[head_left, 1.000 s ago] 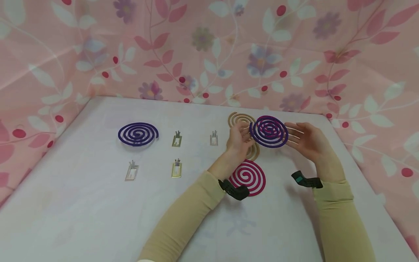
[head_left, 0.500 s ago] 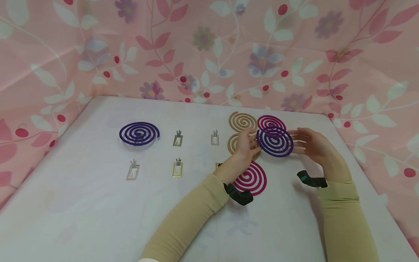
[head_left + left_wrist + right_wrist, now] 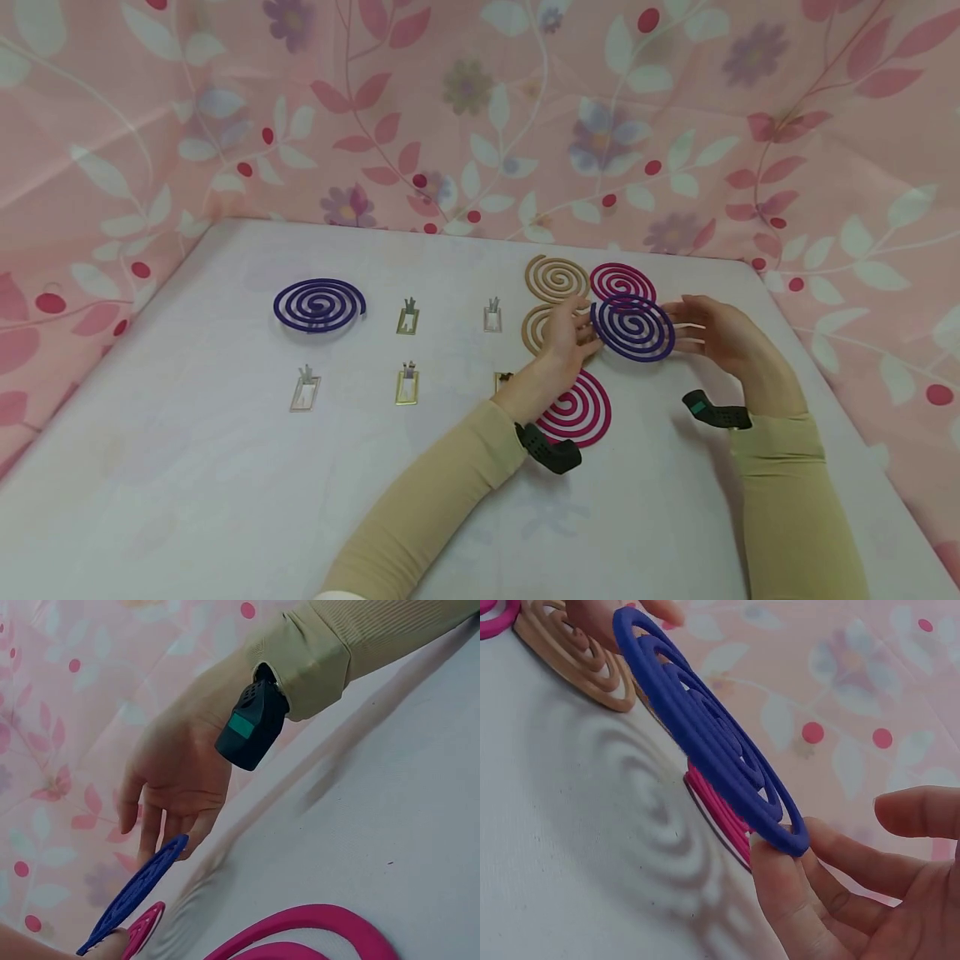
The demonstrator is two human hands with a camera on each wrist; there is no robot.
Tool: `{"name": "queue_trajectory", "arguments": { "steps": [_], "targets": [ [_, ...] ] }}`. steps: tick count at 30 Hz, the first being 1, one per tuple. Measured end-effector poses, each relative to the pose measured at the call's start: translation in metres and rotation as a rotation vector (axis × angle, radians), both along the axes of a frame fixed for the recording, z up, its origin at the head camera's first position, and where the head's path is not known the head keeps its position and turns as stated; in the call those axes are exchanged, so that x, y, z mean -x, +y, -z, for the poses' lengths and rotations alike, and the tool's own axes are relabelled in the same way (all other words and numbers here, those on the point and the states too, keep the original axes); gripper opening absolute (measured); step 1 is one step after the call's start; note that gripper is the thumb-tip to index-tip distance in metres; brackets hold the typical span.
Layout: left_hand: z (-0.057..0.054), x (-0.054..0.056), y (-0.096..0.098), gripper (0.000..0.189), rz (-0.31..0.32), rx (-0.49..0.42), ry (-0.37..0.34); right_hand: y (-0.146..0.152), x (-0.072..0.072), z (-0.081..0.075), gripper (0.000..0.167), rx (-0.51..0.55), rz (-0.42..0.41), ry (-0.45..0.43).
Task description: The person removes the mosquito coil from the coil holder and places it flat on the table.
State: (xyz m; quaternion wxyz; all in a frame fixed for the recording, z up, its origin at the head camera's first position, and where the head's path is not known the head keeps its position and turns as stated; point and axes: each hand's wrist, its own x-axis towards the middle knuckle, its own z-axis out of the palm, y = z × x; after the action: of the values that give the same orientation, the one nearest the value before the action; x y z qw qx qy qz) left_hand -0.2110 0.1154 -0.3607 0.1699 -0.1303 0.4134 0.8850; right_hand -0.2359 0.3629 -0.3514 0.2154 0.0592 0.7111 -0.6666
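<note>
A blue-purple mosquito coil (image 3: 633, 329) is held up, tilted, between my two hands above the table. My left hand (image 3: 564, 337) touches its left edge with the fingertips. At the opposite edge, the fingertips of my right hand (image 3: 716, 337) bear against the rim, fingers fairly straight. In the right wrist view, the right thumb (image 3: 922, 811) stands apart from the coil. Behind and partly under the held coil lies a magenta coil (image 3: 618, 279). Two tan coils (image 3: 557, 279) lie left of it, one half hidden by my left hand. Another magenta coil (image 3: 576, 408) lies below the left wrist.
A second purple coil (image 3: 318, 306) sits raised off the table at the left. Several small metal coil stands, such as a gold one (image 3: 407, 386) and a silver one (image 3: 305, 393), are spread mid-table. Another gold stand (image 3: 501, 380) is partly behind my left arm. Floral cloth (image 3: 465, 125) hangs behind.
Both hands have moved the purple coil slightly right and toward me, uncovering the rear magenta coil and more of the tan ones. The last half second shows almost no motion.
</note>
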Motion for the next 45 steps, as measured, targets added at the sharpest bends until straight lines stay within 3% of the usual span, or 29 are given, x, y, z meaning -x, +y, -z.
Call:
{"name": "queue_trajectory", "arguments": {
  "steps": [9, 14, 18, 23, 33, 40, 45],
  "targets": [
    [0.001, -0.003, 0.002, 0.055, 0.057, 0.047, 0.008, 0.007, -0.001, 0.003, 0.038, -0.096, -0.008, 0.017],
    [0.001, -0.006, 0.003, 0.063, 0.094, 0.096, 0.006, 0.007, 0.0, 0.003, 0.051, -0.199, -0.023, 0.024],
    [-0.001, -0.008, 0.003, 0.057, 0.13, 0.137, 0.016, 0.008, -0.001, 0.002, 0.063, -0.295, -0.04, 0.021],
    [-0.004, -0.01, 0.001, 0.057, 0.179, 0.181, 0.018, 0.009, -0.001, -0.001, 0.068, -0.378, -0.058, 0.009],
    [-0.004, -0.01, -0.002, 0.065, 0.238, 0.171, -0.023, 0.009, -0.001, 0.0, 0.068, -0.404, -0.048, 0.004],
    [-0.004, -0.009, 0.0, 0.066, 0.231, 0.12, -0.014, 0.01, 0.0, 0.001, 0.07, -0.407, -0.038, 0.023],
    [-0.004, -0.009, 0.0, 0.058, 0.239, 0.138, -0.007, 0.009, -0.001, 0.001, 0.071, -0.408, -0.023, 0.038]
  ]
}}
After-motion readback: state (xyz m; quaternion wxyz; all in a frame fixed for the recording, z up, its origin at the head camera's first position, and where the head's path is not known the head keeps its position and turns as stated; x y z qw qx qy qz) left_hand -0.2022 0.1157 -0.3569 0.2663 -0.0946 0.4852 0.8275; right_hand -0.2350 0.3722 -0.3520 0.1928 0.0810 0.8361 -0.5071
